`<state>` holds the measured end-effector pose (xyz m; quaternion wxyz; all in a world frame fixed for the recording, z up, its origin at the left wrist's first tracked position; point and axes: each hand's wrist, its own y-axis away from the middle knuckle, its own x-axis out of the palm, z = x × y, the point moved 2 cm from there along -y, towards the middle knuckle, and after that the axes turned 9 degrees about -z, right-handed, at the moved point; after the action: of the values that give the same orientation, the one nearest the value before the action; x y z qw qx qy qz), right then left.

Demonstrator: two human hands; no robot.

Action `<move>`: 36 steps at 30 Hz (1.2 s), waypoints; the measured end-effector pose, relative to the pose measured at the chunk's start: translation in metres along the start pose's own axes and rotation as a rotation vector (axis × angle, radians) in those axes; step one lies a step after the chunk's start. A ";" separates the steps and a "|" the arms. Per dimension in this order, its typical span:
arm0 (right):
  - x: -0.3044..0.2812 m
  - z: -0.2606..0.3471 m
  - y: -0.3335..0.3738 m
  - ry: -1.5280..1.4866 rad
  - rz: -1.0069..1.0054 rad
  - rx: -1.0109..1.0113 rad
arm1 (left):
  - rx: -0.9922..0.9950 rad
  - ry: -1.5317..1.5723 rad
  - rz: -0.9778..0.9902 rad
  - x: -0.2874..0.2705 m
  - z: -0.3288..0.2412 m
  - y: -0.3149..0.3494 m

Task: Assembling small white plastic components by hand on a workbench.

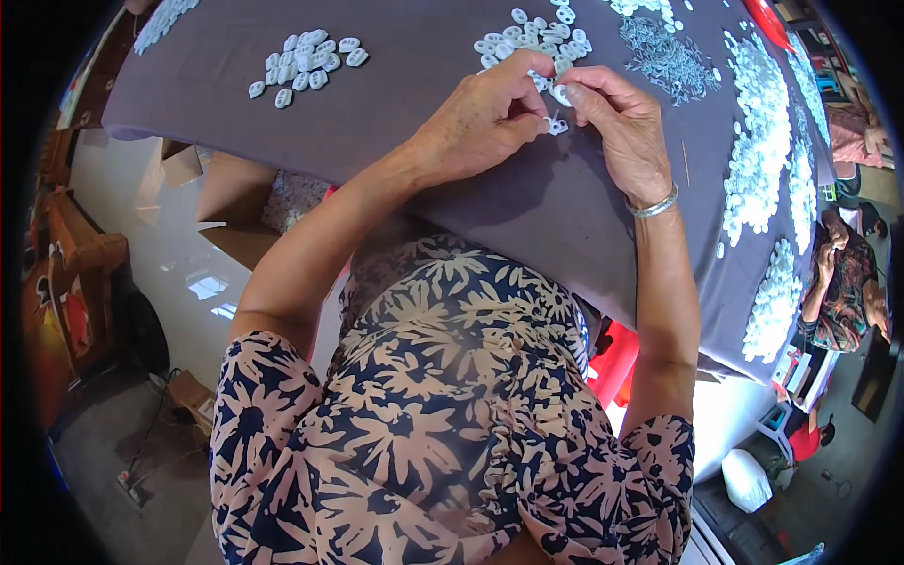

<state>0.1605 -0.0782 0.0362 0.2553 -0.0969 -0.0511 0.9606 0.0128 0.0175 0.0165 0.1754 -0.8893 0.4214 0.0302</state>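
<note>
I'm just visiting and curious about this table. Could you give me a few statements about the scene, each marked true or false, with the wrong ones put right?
1. The right hand holds a white oval piece. True.
2. The left hand lies flat on the table. False: the left hand is raised, with a small white part at its thumb tip.
3. A silvery bracelet circles the right wrist. True.
4. The cloth is bright yellow. False: the tablecloth is a dark greyish purple.
5. A thin stick lies to the right of the right hand. True.
6. The grey pieces lie at the table's left end. False: the heap of grey pieces lies beyond the right hand.
</note>
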 end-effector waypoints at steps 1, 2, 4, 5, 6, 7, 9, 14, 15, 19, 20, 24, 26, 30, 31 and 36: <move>-0.001 -0.001 0.000 0.013 0.004 0.014 | -0.001 0.000 0.001 0.000 -0.002 0.001; -0.001 -0.001 0.000 0.012 0.004 0.015 | 0.002 -0.011 0.015 0.000 -0.004 0.001; -0.002 -0.002 0.000 0.045 0.020 0.015 | 0.004 -0.021 0.029 0.000 -0.005 0.001; -0.002 -0.003 0.000 0.044 0.020 0.017 | 0.000 -0.040 0.045 0.000 -0.004 0.001; -0.002 -0.003 0.000 0.050 0.033 0.010 | -0.005 -0.058 0.060 0.000 -0.003 0.001; -0.002 -0.003 0.000 0.055 0.046 0.003 | -0.006 -0.058 0.061 0.000 -0.003 0.001; -0.003 -0.004 0.000 0.055 0.047 0.011 | 0.003 -0.001 0.031 0.001 -0.003 0.002; -0.001 -0.004 0.000 0.055 0.047 0.023 | -0.052 0.007 0.065 -0.001 -0.003 0.002; -0.001 -0.004 0.000 0.057 0.049 0.012 | -0.093 -0.011 0.103 -0.001 -0.004 0.002; 0.000 -0.001 0.001 0.089 0.053 -0.010 | -0.093 -0.035 0.099 -0.001 -0.006 0.002; 0.000 -0.001 0.001 0.089 0.053 -0.010 | -0.094 -0.036 0.101 -0.002 -0.006 0.002; 0.000 0.001 0.001 0.112 0.059 -0.011 | -0.097 -0.038 0.100 -0.001 -0.005 0.002; 0.000 0.001 0.002 0.118 0.060 -0.010 | -0.086 -0.046 0.097 -0.001 -0.005 0.003; 0.000 0.000 0.001 0.108 0.063 -0.018 | 0.025 -0.019 0.013 0.001 -0.001 0.002; -0.001 -0.001 0.001 0.109 0.061 -0.022 | 0.025 -0.018 0.014 0.001 0.000 0.002; -0.001 -0.002 0.000 0.100 0.051 -0.027 | 0.036 -0.015 0.019 0.001 0.001 0.001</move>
<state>0.1616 -0.0791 0.0344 0.2315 -0.1496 -0.0489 0.9600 0.0128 0.0158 0.0152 0.1943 -0.8817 0.4289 0.0307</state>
